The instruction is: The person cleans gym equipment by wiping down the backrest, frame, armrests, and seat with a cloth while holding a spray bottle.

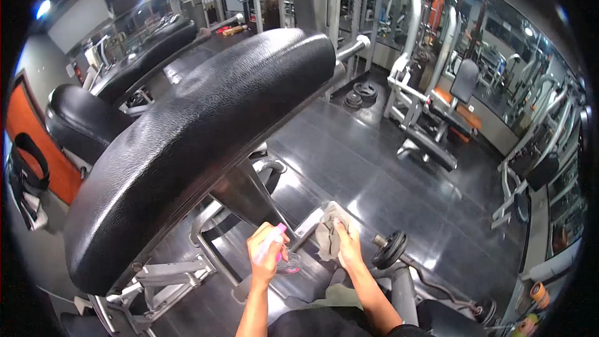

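My left hand is wrapped round a clear spray bottle with a pink spray head; the fingers cover part of it. My right hand grips a crumpled grey-beige cloth, its thumb lying on top. The cloth hangs to the left of that hand, apart from the bottle. Above and left of both hands stretches a long, black padded bench cushion, with light glinting on its leather-like surface. Neither hand touches the cushion.
Under the cushion stands a metal frame. A curved barbell with a weight plate lies at the right. Further off are a seated machine, weight plates on the floor and an orange door.
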A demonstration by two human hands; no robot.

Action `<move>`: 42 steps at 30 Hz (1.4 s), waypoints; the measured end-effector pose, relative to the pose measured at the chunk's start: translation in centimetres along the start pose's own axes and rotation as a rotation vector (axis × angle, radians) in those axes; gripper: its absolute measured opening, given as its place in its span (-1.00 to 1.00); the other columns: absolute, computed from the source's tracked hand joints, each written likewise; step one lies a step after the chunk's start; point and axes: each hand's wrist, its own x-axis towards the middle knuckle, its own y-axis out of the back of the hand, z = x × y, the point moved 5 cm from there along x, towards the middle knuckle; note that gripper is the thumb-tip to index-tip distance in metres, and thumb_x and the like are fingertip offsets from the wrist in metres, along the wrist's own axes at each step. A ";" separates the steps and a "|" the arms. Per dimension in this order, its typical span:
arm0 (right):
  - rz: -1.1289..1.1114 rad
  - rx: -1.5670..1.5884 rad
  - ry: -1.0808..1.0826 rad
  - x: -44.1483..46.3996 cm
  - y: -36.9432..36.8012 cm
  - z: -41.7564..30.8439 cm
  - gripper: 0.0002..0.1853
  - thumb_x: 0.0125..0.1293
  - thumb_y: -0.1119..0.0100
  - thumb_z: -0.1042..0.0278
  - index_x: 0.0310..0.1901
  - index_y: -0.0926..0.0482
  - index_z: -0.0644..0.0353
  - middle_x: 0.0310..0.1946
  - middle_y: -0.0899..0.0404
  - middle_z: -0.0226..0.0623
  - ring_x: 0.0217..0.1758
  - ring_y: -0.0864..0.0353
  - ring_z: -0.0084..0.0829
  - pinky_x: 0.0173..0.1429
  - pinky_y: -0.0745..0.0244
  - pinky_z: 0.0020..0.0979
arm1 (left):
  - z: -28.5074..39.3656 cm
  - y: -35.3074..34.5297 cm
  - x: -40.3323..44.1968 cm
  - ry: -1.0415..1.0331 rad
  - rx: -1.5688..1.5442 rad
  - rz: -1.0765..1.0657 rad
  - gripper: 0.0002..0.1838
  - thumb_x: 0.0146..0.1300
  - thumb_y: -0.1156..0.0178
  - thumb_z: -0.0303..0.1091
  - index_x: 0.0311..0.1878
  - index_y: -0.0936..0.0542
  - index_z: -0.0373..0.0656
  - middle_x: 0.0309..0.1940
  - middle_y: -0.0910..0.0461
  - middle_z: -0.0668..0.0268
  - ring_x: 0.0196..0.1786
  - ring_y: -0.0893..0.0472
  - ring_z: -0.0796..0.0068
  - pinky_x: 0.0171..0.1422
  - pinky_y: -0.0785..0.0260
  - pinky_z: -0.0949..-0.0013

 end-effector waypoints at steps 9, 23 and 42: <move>-0.209 0.138 -0.036 5.5 1.5 -5.6 -0.58 0.54 0.01 0.29 0.34 -0.36 0.26 0.13 -0.58 -0.18 0.13 -0.63 -0.27 0.24 -0.54 -0.27 | 0.2 -4.2 2.9 -0.060 0.002 0.128 -0.69 0.31 -0.13 -0.27 -0.42 -0.61 -0.34 -0.67 -0.51 0.28 -0.62 -0.48 0.54 -0.42 -0.28 0.44; -0.401 0.110 -0.067 14.5 1.0 -8.4 -0.63 0.53 -0.03 0.27 0.24 -0.45 0.28 -0.01 -0.63 -0.25 0.01 -0.62 -0.47 0.16 -0.50 -0.44 | 0.0 -10.3 10.0 -0.018 0.036 0.198 -0.71 0.34 -0.11 -0.31 -0.39 -0.60 -0.36 -0.57 -0.57 0.25 -0.62 -0.51 0.53 -0.38 -0.32 0.43; -0.976 0.009 -0.056 30.1 0.9 -10.4 -0.53 0.12 -0.16 0.18 -0.07 -0.61 0.44 -0.14 -0.65 -0.04 -0.11 -0.63 -0.28 0.03 -0.49 -0.32 | -3.4 -13.4 19.4 -0.043 0.119 0.096 -0.77 0.29 -0.13 -0.36 -0.38 -0.60 -0.35 -0.49 -0.54 0.24 -0.63 -0.54 0.53 -0.49 -0.34 0.45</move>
